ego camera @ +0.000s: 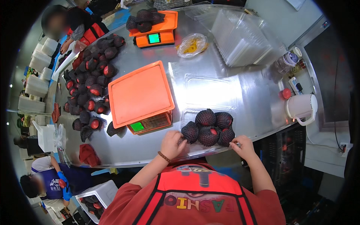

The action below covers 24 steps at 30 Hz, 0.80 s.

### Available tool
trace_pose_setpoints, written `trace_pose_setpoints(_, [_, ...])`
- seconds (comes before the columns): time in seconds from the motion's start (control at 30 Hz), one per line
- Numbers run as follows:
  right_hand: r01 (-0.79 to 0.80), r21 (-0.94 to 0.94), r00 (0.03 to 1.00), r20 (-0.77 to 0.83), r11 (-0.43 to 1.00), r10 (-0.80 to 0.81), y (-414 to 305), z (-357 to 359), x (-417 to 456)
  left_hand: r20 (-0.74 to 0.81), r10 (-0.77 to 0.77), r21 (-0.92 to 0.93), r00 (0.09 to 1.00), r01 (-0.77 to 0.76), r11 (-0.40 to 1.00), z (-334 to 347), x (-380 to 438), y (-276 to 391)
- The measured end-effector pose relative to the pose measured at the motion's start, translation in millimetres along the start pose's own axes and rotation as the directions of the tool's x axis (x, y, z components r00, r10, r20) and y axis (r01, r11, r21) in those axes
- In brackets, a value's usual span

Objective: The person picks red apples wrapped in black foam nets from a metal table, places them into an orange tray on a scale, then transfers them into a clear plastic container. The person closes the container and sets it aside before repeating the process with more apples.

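Note:
Before me lies an unfolded clear plastic clamshell box (209,105), its lid flat on the table's far side. Several red fruits in black foam nets (208,136) fill its near half. At the box's near left corner, my left hand (172,144) pinches the rim, close beside a netted fruit. My right hand (242,146) grips the near right corner between thumb and fingers. Left of the box stands an orange weighing scale (142,94) with a bare pan and a lit green display.
Loose netted fruits (90,81) are heaped on the metal table (135,152) at left. A second orange scale (157,39) bears several fruits. Stacked clear boxes (244,39), a bag of yellow bands (194,46) and a white kettle (301,105) stand around. Two co-workers (84,25) are at left.

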State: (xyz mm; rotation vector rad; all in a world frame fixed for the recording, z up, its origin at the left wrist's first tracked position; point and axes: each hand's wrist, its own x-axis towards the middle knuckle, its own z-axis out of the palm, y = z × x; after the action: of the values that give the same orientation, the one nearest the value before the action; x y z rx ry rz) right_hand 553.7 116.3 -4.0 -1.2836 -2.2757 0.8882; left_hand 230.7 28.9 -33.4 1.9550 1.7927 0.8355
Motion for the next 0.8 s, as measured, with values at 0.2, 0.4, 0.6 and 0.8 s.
trace_pose_setpoints(0.2, [0.054,-0.249,0.965,0.262,0.967,0.014,0,-6,20,0.045,0.133,-0.059,0.990,-0.130,0.990,5,50,22])
trace_pose_setpoints(0.4, [-0.324,-0.071,0.796,0.518,0.943,0.312,12,-24,46,0.256,0.299,0.089,0.919,-0.330,0.940,40,97,27])
trace_pose_setpoints(0.6, [-0.353,0.383,0.855,-0.239,0.854,0.461,71,9,112,0.332,0.125,0.135,0.935,-0.178,0.975,21,105,17])
trace_pose_setpoints(0.8, [-0.264,0.964,0.728,0.177,0.033,0.662,63,13,158,0.079,0.166,-0.176,0.983,-0.150,0.973,2,67,16])
